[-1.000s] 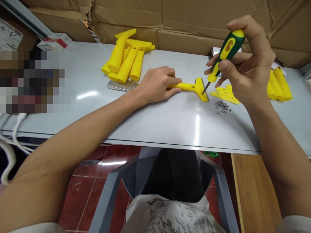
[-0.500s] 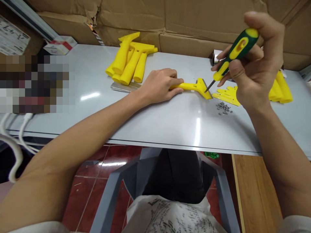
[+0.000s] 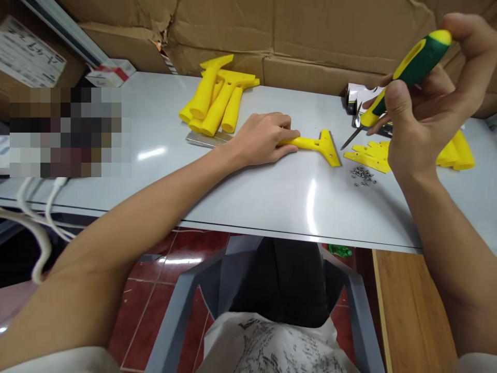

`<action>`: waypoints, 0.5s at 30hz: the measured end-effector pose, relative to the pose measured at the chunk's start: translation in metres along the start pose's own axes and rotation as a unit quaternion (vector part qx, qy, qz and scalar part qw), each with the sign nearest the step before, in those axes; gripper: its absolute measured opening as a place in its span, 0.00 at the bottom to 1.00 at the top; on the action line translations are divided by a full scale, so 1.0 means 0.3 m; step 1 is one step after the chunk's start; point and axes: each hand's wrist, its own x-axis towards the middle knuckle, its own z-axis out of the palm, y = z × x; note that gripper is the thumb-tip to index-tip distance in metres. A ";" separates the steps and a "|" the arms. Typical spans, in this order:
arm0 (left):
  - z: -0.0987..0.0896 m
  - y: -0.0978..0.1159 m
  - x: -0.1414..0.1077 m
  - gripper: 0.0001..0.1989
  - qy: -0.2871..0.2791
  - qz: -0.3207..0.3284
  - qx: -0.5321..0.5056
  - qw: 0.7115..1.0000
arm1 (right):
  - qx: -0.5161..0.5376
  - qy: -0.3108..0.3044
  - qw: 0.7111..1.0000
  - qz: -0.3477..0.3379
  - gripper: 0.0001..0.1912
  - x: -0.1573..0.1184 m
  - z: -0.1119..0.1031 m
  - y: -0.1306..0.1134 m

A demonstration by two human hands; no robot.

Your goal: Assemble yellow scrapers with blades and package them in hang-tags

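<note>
My left hand is wrapped round the handle of a yellow scraper, which lies on the white table with its wide head to the right. In my right hand is a green and yellow screwdriver, tilted, its tip pointing down just right of the scraper head and apart from it. Beneath my right hand lie flat yellow pieces, partly covered by it, and a small heap of screws.
Several yellow handles are piled at the back left, beside a metal strip. More yellow handles lie at the right. Cardboard stands behind the table. White cables hang at the left edge.
The screwdriver tip has come off the scraper head, as my right hand moved up and to the right. My left hand still holds the scraper. The view has shifted slightly.
</note>
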 end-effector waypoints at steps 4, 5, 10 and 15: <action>-0.010 0.000 -0.001 0.19 0.009 0.004 0.010 1.000 | 0.013 -0.010 0.998 0.059 0.26 -0.017 0.008 -0.038; -0.012 -0.004 -0.001 0.19 0.007 0.004 0.012 1.000 | 0.013 -0.014 0.997 0.068 0.23 -0.020 0.008 -0.048; -0.014 -0.047 -0.002 0.20 0.013 -0.006 0.015 1.000 | -0.006 -0.017 0.998 0.055 0.23 -0.023 0.012 -0.017; -0.009 -0.061 -0.003 0.21 0.017 0.007 0.000 1.000 | -0.010 -0.072 0.995 0.062 0.21 -0.022 0.001 -0.017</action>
